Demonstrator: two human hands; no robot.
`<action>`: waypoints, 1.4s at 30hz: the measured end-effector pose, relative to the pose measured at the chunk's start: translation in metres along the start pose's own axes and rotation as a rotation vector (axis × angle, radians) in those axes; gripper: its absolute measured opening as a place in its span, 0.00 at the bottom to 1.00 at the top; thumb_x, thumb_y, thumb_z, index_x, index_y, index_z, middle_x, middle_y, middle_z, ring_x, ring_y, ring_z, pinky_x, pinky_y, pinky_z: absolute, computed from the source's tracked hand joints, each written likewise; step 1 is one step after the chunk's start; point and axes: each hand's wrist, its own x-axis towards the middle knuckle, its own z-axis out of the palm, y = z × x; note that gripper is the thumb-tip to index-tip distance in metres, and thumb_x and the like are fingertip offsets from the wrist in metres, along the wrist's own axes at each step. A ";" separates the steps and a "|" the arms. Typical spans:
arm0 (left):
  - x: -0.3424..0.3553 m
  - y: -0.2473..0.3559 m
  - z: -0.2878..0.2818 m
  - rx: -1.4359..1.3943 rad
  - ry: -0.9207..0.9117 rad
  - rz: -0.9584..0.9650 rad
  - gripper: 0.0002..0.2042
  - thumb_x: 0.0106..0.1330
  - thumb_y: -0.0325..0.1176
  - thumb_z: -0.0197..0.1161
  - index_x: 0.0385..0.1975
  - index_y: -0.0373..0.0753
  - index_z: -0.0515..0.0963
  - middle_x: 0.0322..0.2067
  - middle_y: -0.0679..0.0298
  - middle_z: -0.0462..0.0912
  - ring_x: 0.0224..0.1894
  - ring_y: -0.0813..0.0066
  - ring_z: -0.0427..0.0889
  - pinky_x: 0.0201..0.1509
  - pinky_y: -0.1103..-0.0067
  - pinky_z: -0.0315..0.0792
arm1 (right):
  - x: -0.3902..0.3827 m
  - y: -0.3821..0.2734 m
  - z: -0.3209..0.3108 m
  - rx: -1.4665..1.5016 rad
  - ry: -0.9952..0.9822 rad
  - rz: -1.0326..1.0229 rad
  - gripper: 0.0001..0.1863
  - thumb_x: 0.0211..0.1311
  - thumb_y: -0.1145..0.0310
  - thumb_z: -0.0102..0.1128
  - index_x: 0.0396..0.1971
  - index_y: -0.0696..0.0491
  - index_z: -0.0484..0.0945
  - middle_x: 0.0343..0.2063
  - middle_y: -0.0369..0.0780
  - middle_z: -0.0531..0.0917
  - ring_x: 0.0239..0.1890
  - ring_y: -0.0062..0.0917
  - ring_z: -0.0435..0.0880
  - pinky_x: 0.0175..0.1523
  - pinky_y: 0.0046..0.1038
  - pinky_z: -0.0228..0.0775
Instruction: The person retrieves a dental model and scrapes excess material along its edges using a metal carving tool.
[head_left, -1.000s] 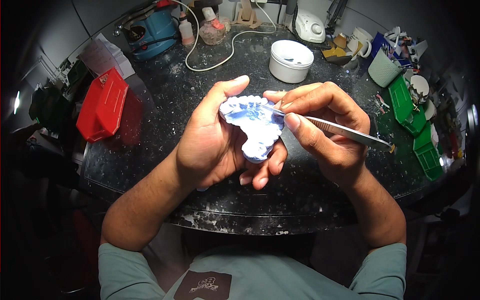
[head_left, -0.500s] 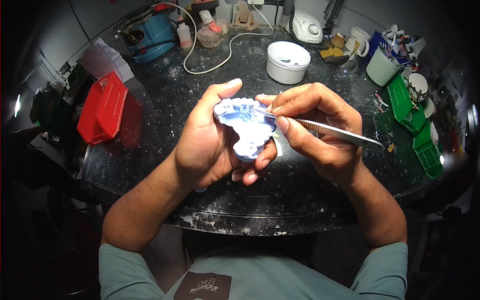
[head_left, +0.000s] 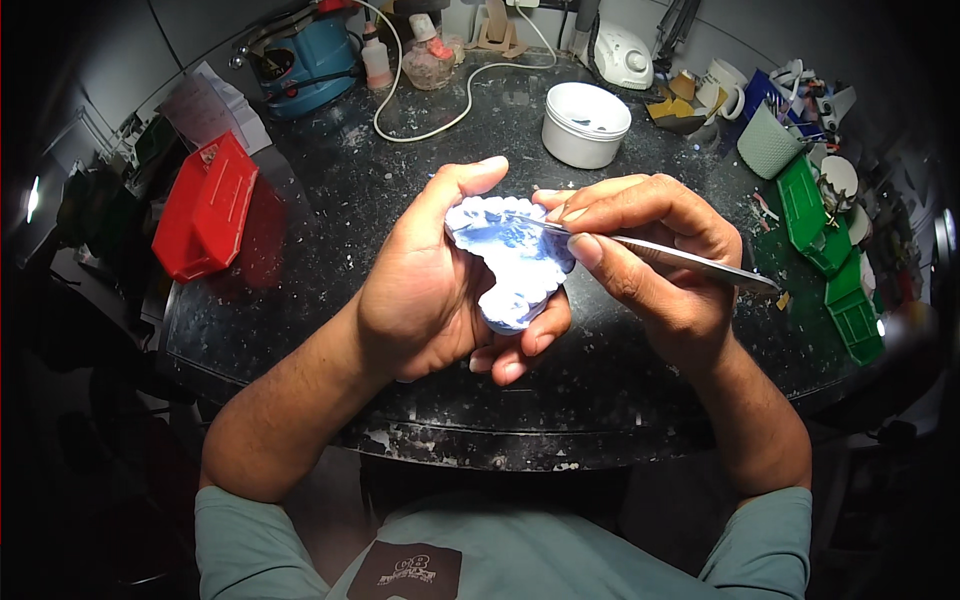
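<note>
My left hand [head_left: 415,275] cradles a dental cast [head_left: 525,262], a pale plaster arch with a row of teeth and blue colouring on its inner side. The thumb stands up beside the cast's far left end, and fingers curl beneath it. My right hand [head_left: 655,255] pinches a flat, scalpel-like metal knife [head_left: 690,262] between thumb and fingers. Its broad end points out to the right; its thin tip lies at the blue area just inside the teeth. Whether the tip touches the plaster is hard to tell.
Beyond my hands stands a white round tub [head_left: 587,130] on the black, speckled table [head_left: 480,420]. A red bin [head_left: 208,205] sits left, green bins [head_left: 855,310] right. A white cable [head_left: 467,105], a blue machine [head_left: 303,72] and a white device [head_left: 622,55] occupy the back.
Both hands, with the cast and knife, appear slightly further right. The background has shifted a little too. The knife has turned slightly, its ridged grip now less visible.
</note>
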 end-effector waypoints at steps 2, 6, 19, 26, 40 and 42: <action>-0.001 0.000 -0.001 -0.009 0.016 -0.012 0.37 0.73 0.65 0.28 0.44 0.36 0.75 0.16 0.47 0.76 0.09 0.64 0.74 0.10 0.79 0.73 | 0.000 -0.001 0.001 -0.010 -0.008 0.013 0.08 0.59 0.82 0.67 0.39 0.63 0.83 0.41 0.48 0.87 0.48 0.30 0.87 0.56 0.30 0.78; 0.001 -0.001 0.001 0.006 0.000 -0.012 0.37 0.73 0.65 0.28 0.44 0.36 0.75 0.16 0.48 0.76 0.09 0.64 0.74 0.10 0.79 0.72 | -0.001 -0.002 -0.002 -0.024 -0.007 -0.006 0.07 0.59 0.82 0.66 0.39 0.63 0.83 0.41 0.48 0.87 0.48 0.30 0.87 0.56 0.30 0.79; 0.000 0.000 0.002 0.055 0.041 -0.010 0.37 0.72 0.65 0.28 0.43 0.36 0.75 0.15 0.49 0.76 0.09 0.66 0.73 0.08 0.80 0.70 | 0.000 -0.001 -0.004 0.008 -0.045 0.021 0.07 0.60 0.82 0.65 0.38 0.64 0.82 0.39 0.46 0.87 0.49 0.30 0.86 0.56 0.30 0.78; 0.001 -0.001 0.001 0.075 0.057 -0.020 0.36 0.72 0.66 0.28 0.42 0.38 0.75 0.15 0.50 0.76 0.07 0.67 0.72 0.05 0.81 0.66 | 0.001 -0.002 -0.006 -0.002 -0.068 0.074 0.07 0.61 0.80 0.66 0.38 0.63 0.82 0.39 0.45 0.87 0.49 0.28 0.86 0.56 0.29 0.78; 0.008 -0.002 -0.019 -0.006 -0.075 -0.105 0.33 0.74 0.64 0.30 0.46 0.39 0.74 0.12 0.49 0.71 0.05 0.68 0.67 0.03 0.80 0.65 | 0.002 -0.006 -0.008 -0.085 -0.091 0.115 0.08 0.60 0.75 0.69 0.37 0.62 0.82 0.36 0.41 0.87 0.39 0.20 0.86 0.47 0.24 0.79; 0.008 -0.003 -0.019 0.003 -0.065 -0.109 0.34 0.74 0.63 0.30 0.46 0.38 0.74 0.12 0.49 0.71 0.05 0.68 0.67 0.04 0.80 0.65 | 0.003 -0.007 -0.008 -0.094 -0.085 0.124 0.08 0.60 0.74 0.69 0.37 0.62 0.82 0.35 0.41 0.87 0.39 0.20 0.86 0.47 0.23 0.78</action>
